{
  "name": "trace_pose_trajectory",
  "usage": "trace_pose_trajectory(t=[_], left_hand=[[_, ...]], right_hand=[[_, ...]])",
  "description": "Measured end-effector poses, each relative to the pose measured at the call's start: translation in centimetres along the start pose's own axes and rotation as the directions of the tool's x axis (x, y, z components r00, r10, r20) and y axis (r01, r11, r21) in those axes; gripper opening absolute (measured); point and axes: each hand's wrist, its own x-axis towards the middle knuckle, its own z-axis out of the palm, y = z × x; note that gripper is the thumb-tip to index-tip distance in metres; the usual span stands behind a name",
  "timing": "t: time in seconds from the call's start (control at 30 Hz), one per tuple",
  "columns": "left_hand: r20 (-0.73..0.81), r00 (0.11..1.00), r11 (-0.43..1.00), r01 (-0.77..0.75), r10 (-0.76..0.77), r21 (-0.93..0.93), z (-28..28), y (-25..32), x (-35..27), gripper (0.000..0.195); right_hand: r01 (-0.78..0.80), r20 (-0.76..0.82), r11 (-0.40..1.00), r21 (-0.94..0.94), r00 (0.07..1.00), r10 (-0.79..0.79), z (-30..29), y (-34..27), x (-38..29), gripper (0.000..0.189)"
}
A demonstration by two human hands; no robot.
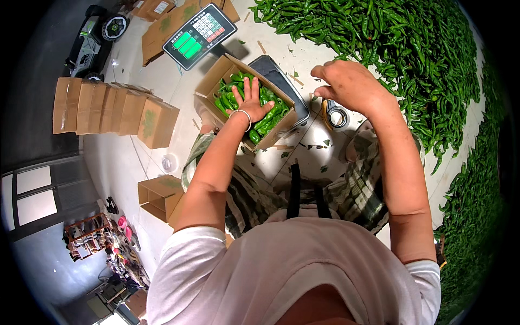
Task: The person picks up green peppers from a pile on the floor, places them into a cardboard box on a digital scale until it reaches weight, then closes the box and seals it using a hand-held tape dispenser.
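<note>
My left hand (251, 106), with a bracelet (243, 114) at the wrist, lies palm down and fingers spread on green peppers (266, 120) inside an uncovered cardboard box (280, 132). The box rests on the dark platform of a digital scale (280, 77). Beyond it stands the scale's lit display and keypad panel (200, 35). My right hand (345, 83) is raised to the right of the box, thumb and forefinger apart, and no object shows in it. Below that hand, a tape dispenser (335, 115) sits on the tiled floor.
A large heap of green peppers (390, 44) spreads over the floor at the right. Several cardboard boxes (109, 109) stand in a row at the left. Nearer are a tape roll (169, 162) and an open box (158, 199). A toy vehicle (91, 44) is at upper left.
</note>
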Motion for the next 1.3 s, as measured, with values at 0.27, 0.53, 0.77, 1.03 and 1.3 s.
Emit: trace_pose_trajectory(t=[0.27,0.53,0.77,1.03,1.3], left_hand=[[0.074,0.996,0.998,-0.053,0.050,0.037,0.0,-0.1,0.0,0.100],[-0.158,0.938,0.943,-0.323,0.308,-0.083,-1.8,-5.1,0.5,0.080],[-0.781,0.622,0.913,-0.289,-0.050,-0.289,-5.9,-14.1,-7.9,0.043],[-0.400,0.850,0.686,-0.063,-0.343,-0.724,0.0,-11.0,-10.0,0.065],[-0.484,0.782,0.717,-0.069,-0.393,-0.694,1.9,-11.2,-10.4,0.081]], right_hand=[[-0.089,0.035,0.992,-0.087,0.995,0.092,-0.1,0.8,-0.7,0.036],[-0.024,0.011,1.000,-0.010,1.000,0.024,0.6,0.1,-0.1,0.036],[0.112,0.068,0.985,0.127,0.990,-0.122,3.9,-0.2,-1.7,0.034],[0.198,-0.112,0.936,0.292,0.979,-0.172,9.1,-5.3,-4.7,0.027],[0.186,-0.033,0.903,0.388,0.982,-0.188,11.9,-10.0,-10.7,0.029]])
